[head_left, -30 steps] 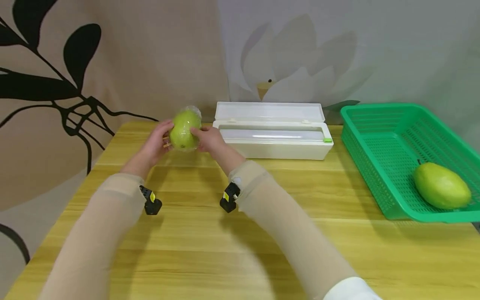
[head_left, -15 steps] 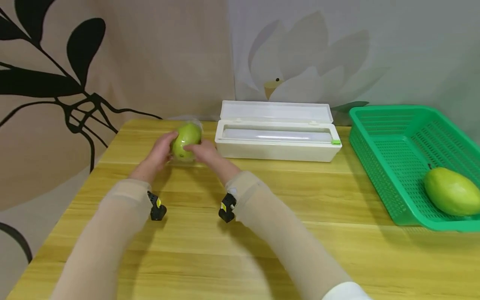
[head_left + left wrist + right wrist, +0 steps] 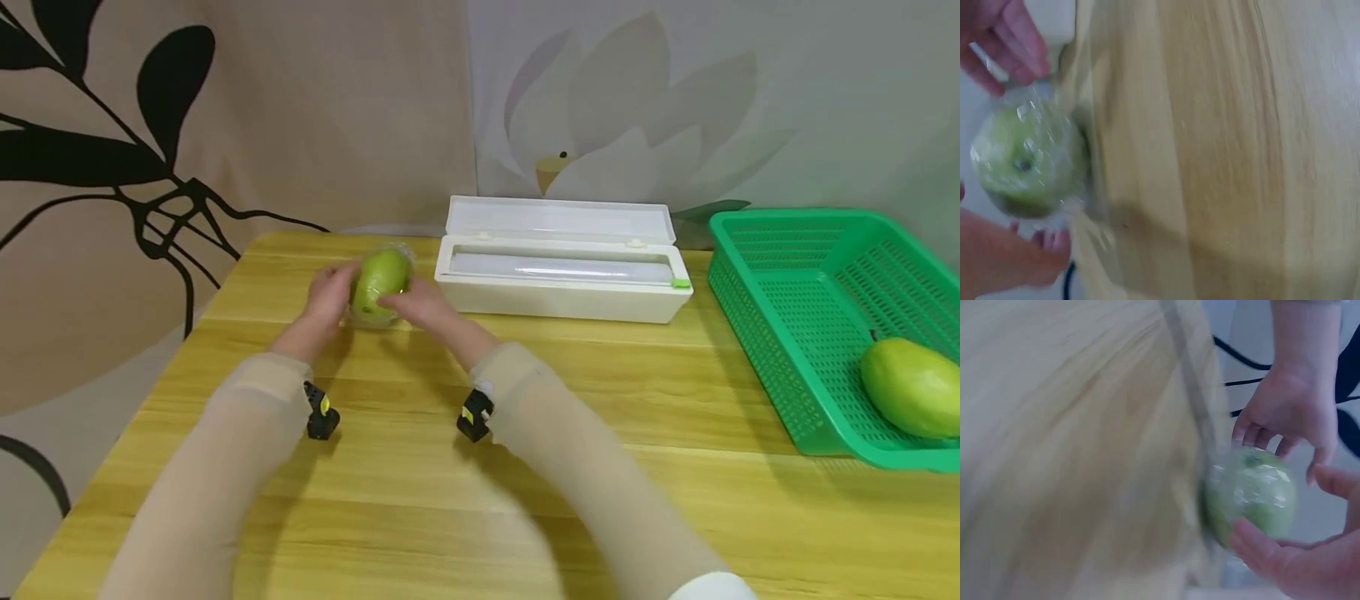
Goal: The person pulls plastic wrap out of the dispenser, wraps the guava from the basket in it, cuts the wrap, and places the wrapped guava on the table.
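Note:
A green pear (image 3: 381,282) in clear plastic wrap sits low over the back left of the table, its dark end spot towards me. My left hand (image 3: 331,293) holds it from the left, fingers bent round that side. From the right, my right hand (image 3: 424,304) grips it, thumb lying across the front. The left wrist view shows shiny creases in the film over the pear (image 3: 1029,159). In the right wrist view the fingers of both hands surround the pear (image 3: 1252,497). Its underside is hidden, so contact with the table is hard to tell.
A white cling film box (image 3: 562,298) with raised lid and a film roll inside stands right of the hands. Farther right, a green basket (image 3: 802,367) carries an unwrapped yellow-green pear (image 3: 915,387). A wall rises behind the wooden table (image 3: 405,467).
Both hands have brought the wrapped pear down from a raised position towards the table. My right thumb has shifted across its front. The view has also turned slightly left.

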The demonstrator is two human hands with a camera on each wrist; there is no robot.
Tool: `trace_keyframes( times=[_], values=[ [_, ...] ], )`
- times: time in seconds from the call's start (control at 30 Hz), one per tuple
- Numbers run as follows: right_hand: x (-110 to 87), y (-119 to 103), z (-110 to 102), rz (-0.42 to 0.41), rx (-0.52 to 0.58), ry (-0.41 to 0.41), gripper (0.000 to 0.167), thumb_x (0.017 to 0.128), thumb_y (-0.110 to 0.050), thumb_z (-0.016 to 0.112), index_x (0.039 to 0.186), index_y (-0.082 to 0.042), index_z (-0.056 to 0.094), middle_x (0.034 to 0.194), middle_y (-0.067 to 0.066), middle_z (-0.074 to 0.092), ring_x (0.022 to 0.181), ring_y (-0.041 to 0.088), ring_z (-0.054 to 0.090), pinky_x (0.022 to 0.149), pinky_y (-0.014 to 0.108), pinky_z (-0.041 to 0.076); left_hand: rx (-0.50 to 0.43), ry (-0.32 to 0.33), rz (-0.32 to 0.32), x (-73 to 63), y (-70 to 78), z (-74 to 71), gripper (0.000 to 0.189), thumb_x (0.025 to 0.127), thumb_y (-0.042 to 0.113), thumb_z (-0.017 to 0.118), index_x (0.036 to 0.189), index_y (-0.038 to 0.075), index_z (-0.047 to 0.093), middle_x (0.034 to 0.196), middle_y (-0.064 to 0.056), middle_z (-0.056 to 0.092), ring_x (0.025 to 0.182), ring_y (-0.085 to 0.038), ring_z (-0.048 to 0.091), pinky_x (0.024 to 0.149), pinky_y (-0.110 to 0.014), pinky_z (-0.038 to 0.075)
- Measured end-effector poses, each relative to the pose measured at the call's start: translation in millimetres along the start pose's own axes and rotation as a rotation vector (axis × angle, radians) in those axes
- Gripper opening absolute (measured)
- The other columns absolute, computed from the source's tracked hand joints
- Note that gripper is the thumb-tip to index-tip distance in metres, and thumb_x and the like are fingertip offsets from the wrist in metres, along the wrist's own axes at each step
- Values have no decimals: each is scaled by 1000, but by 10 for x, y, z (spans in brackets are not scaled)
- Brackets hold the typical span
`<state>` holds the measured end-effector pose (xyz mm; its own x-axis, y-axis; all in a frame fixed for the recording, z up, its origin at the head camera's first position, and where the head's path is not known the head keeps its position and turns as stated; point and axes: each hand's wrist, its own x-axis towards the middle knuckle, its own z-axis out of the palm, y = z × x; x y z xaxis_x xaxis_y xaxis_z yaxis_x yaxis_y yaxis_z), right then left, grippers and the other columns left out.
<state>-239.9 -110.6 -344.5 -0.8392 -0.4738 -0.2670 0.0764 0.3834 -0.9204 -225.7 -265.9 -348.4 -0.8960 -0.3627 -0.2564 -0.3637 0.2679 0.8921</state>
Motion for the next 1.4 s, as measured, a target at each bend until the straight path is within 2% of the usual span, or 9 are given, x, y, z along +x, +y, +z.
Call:
trace_keyframes(
  times=[0.1, 0.2, 0.37, 0.5, 0.77, 0.97, 1.1, 1.23, 1.4],
  values=[
    [-148, -27, -250, 11, -94, -29, 53, 89, -26, 61, 133, 0, 46, 132, 16, 53, 115, 32, 56, 96, 40, 49, -9, 175, 101, -39, 127, 105, 53, 93, 32, 46, 137, 3, 39, 136, -13, 40, 123, -24, 38, 107, -32, 33],
    [-306, -18, -563, 25, -90, -53, 46, 91, -25, 60, 129, -1, 50, 128, 17, 56, 111, 34, 58, 91, 39, 52, 2, 228, 232, -62, 252, 189, 47, 94, 27, 48, 134, 4, 42, 139, -13, 39, 128, -26, 35, 111, -35, 28],
    [-567, 108, -1166, 17, -154, -17, 39, 93, -24, 56, 125, -1, 52, 124, 19, 57, 111, 34, 58, 87, 37, 54, 21, 161, 382, -124, 426, 355, 41, 95, 25, 51, 130, 3, 46, 134, -14, 42, 124, -25, 38, 108, -36, 32],
    [-745, 250, -1628, 39, -220, 49, 40, 95, -25, 52, 125, 1, 50, 126, 21, 55, 112, 35, 56, 90, 40, 53, -8, 109, 458, -157, 495, 510, 36, 94, 15, 52, 126, 0, 50, 125, -16, 48, 113, -22, 46, 102, -32, 39],
    [-1004, 563, -2326, 133, -304, 190, 44, 97, -26, 48, 128, 5, 46, 125, 25, 52, 114, 38, 54, 94, 44, 50, 26, -61, 479, -110, 507, 807, 35, 92, 10, 52, 123, -5, 50, 124, -19, 52, 110, -24, 48, 100, -33, 41],
    [-1163, 683, -2593, 176, -342, 265, 46, 97, -27, 47, 128, 7, 45, 125, 27, 50, 113, 39, 52, 94, 46, 50, 144, -164, 496, -89, 503, 951, 35, 92, 9, 52, 124, -4, 51, 129, -22, 50, 120, -34, 44, 107, -43, 35],
    [-1189, 760, -2667, 161, -410, 310, 46, 96, -28, 48, 127, 7, 46, 124, 26, 50, 103, 36, 53, 85, 40, 53, 354, -216, 577, -72, 462, 949, 38, 93, 13, 50, 128, -1, 51, 137, -22, 45, 131, -37, 36, 113, -48, 26],
    [-1186, 799, -2703, 144, -553, 329, 45, 96, -25, 46, 130, 6, 45, 130, 28, 48, 108, 38, 50, 89, 45, 49, 552, -252, 678, -44, 406, 937, 35, 94, 16, 50, 125, 0, 55, 137, -22, 45, 133, -39, 33, 114, -50, 21],
    [-1152, 863, -2754, 169, -782, 285, 43, 94, -17, 43, 130, 5, 49, 135, 29, 46, 120, 42, 46, 99, 51, 40, 650, -265, 687, -22, 347, 929, 30, 95, 17, 48, 117, 0, 60, 135, -20, 47, 131, -38, 34, 113, -52, 21]
  ],
)
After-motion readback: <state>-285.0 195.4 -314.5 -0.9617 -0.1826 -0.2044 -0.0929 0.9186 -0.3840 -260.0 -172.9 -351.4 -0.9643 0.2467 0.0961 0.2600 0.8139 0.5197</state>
